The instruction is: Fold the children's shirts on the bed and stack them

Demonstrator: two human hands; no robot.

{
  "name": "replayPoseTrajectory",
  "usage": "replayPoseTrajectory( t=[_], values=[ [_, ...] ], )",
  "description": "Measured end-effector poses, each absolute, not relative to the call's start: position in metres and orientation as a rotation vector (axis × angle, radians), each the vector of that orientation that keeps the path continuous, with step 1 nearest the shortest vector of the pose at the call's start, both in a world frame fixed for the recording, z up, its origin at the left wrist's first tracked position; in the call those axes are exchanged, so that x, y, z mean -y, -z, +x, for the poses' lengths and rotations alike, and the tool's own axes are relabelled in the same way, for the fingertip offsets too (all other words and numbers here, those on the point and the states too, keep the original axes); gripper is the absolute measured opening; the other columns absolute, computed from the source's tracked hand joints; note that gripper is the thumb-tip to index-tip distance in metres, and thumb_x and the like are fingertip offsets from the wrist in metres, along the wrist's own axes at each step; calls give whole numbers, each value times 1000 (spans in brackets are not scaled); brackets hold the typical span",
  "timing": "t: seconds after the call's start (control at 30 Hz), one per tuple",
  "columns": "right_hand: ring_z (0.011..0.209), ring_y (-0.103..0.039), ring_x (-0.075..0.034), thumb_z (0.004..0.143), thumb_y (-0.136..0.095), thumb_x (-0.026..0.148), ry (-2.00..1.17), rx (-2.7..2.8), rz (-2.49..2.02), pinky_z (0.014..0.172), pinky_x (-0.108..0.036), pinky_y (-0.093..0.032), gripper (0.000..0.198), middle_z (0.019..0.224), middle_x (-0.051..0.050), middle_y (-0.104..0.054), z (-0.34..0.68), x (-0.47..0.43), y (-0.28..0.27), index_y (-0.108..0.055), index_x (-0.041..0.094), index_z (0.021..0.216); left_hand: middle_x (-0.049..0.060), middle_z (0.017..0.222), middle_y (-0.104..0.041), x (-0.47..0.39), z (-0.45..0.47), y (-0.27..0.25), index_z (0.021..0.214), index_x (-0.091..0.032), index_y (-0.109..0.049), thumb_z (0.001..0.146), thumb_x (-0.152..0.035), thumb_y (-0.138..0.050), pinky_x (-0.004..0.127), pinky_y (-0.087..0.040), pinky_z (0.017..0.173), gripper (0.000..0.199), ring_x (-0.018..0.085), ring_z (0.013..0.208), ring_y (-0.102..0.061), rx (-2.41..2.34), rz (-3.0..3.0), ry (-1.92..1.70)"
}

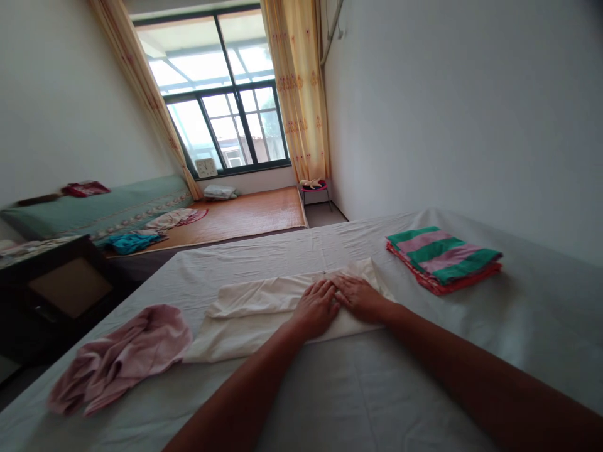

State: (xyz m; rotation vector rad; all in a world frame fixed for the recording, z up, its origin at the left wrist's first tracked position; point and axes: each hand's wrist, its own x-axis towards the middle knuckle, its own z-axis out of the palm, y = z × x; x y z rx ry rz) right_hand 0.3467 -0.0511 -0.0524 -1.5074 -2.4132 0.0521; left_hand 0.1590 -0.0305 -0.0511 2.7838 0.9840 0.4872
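A cream-white cloth garment [249,320] lies folded into a long strip across the covered table or bed, with wrinkles along its upper layer. Flat on its right half rests my left hand [318,307], fingers stretched forward. My right hand [360,298] presses on the cloth just beside it, its fingertips meeting those of the left. Both palms face down, and neither hand grips anything. To the left sits a crumpled pink garment [127,355], close to the cream cloth's left end. A folded stack with a green-and-pink striped cloth [443,254] on red fabric lies to the right.
A pale grey sheet [405,402] covers the surface under my arms. Beyond it is a low bed with a woven mat [254,213], bearing a blue cloth [134,242]. A dark cabinet [70,282] stands left, a small stool [314,186] by the window.
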Motion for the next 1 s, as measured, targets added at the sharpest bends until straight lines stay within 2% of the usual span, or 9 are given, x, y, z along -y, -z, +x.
replayPoseTrajectory(
  t=[0.1,0.17,0.37,0.47,0.6,0.7,0.83,0.9,1.0],
  values=[
    [138,-28,-24,95,-20,54,-162,2413,-1621,112,-42,-21,64,148,-10,-36,350,51,58,-36,16,144,5,149,-35,32,157,52,142,-28,-36,94,-42,-37,44,-19,114,50,24,138,-26,-972,2811,-380],
    [139,-25,-24,94,-16,55,-204,2406,-1668,112,-44,-19,65,150,-8,-32,358,49,58,-36,18,144,2,150,-33,32,153,49,142,-33,-36,94,-43,-36,46,-17,114,49,24,140,-23,-952,2827,-338],
    [140,-22,-24,95,-18,44,-183,2254,-1948,111,-48,-19,59,153,-6,-27,389,38,61,-29,18,147,0,150,-33,34,147,43,139,-40,-38,94,-47,-34,49,-15,114,46,26,140,-21,-859,2819,-307],
    [139,-25,-27,94,-23,36,-72,2126,-2075,109,-52,-20,56,150,-9,-32,398,41,58,-33,15,145,-2,150,-32,36,147,42,137,-42,-41,94,-48,-35,49,-14,114,44,26,140,-21,-852,2814,-305],
    [141,-18,-25,90,-31,23,229,2129,-1852,112,-48,-14,53,150,-11,-32,381,50,48,-39,12,141,-3,150,-33,36,148,43,136,-43,-43,94,-47,-36,49,-14,114,43,26,140,-21,-867,2812,-296],
    [139,-24,-21,94,-27,28,110,2270,-1647,113,-40,-19,51,148,-8,-36,360,53,48,-42,15,140,-4,150,-33,35,150,43,133,-43,-47,93,-46,-41,48,-14,114,41,26,140,-22,-852,2801,-314],
    [136,-31,-22,96,-19,44,-126,2326,-1707,111,-42,-22,56,147,-5,-40,357,51,55,-41,20,141,-1,145,-41,30,149,41,130,-36,-53,92,-42,-43,46,-18,114,40,25,137,-29,-836,2686,-396],
    [138,-28,-22,96,-18,46,-135,2318,-1752,111,-43,-20,56,149,-4,-36,366,50,57,-38,21,142,2,142,-46,24,146,42,136,-29,-48,95,-41,-35,41,-25,113,44,20,134,-36,-870,2569,-486],
    [139,-25,-21,96,-18,47,-123,2308,-1789,112,-43,-18,57,149,-5,-36,376,48,60,-36,20,143,7,146,-41,15,137,44,144,-20,-35,97,-40,-25,36,-27,112,52,17,135,-34,-1032,2500,-541]
  ],
)
